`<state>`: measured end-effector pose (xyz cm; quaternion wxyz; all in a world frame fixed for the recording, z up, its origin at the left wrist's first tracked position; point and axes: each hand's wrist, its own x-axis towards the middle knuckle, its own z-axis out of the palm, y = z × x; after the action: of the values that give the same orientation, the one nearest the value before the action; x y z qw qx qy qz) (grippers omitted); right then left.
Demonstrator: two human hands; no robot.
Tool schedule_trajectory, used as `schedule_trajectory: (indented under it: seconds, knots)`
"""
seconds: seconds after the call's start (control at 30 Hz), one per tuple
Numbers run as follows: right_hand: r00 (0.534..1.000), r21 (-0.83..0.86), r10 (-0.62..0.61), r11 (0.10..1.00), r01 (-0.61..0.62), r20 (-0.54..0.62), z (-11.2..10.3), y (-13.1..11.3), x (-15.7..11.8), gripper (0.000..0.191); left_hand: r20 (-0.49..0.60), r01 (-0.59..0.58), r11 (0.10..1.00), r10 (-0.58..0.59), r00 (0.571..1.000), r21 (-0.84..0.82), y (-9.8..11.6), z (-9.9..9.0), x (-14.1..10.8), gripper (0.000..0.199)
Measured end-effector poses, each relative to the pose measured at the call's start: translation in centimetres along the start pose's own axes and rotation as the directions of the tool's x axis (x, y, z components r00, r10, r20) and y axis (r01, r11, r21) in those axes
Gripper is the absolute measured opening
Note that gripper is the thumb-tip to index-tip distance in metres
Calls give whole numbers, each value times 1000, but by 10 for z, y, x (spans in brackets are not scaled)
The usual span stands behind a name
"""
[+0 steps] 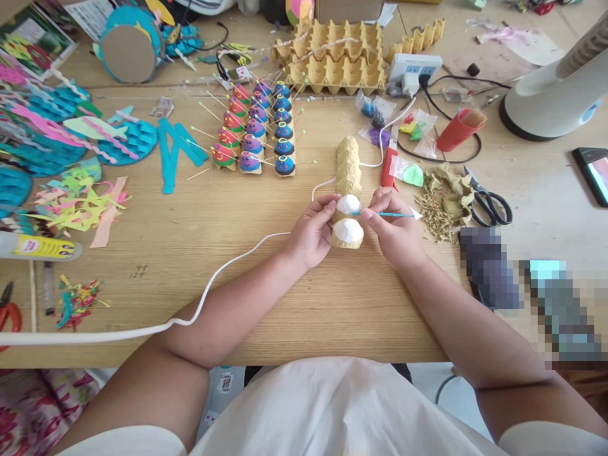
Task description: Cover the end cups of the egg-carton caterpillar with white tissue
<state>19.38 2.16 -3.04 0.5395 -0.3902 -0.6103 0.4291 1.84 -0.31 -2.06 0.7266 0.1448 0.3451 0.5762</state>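
A tan egg carton strip [348,168] lies lengthwise in front of me. Its two nearest bumps are covered in a white, clay-like layer [349,230], while the farther bumps are bare. My left hand [313,229] grips the strip's left side, thumb and fingertips at the second white bump. Between the thumb and fingers of my right hand [393,227] is a thin blue stick [387,214], its left end against the lower edge of that bump. A small white piece [417,215] shows by the stick's right end.
Three rows of painted carton bumps [255,126] with pins stand beyond. Egg cartons [332,57] and a power strip [414,66] sit at the back. Scissors [491,201], carton scraps [444,196] and phones lie right; paper strips [80,206] lie left. A white cable [223,259] crosses my left arm.
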Motion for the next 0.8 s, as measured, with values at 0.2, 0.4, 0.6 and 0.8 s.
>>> schedule_trajectory:
  seconds: [0.2, 0.4, 0.6, 0.8]
  knots:
    - [1000, -10, 28, 1000, -28, -1, 0, 2, 1, 46, -12, -5, 1000, 5, 1000, 11, 0, 0, 0, 5]
    - [1000, 20, 13, 1000, -14, 7, 0, 3, 1, 43, -1, 5, 1000, -5, 1000, -10, 1, 1, -1, 9]
    - [999, 5, 35, 999, -35, -25, 2, 3, 1, 45, -16, 11, 1000, -11, 1000, 15, 2, 1, -1, 5]
    - [1000, 16, 20, 1000, -20, -5, 1, 2, 1, 47, -6, 4, 1000, -3, 1000, 14, 0, 1, -1, 6]
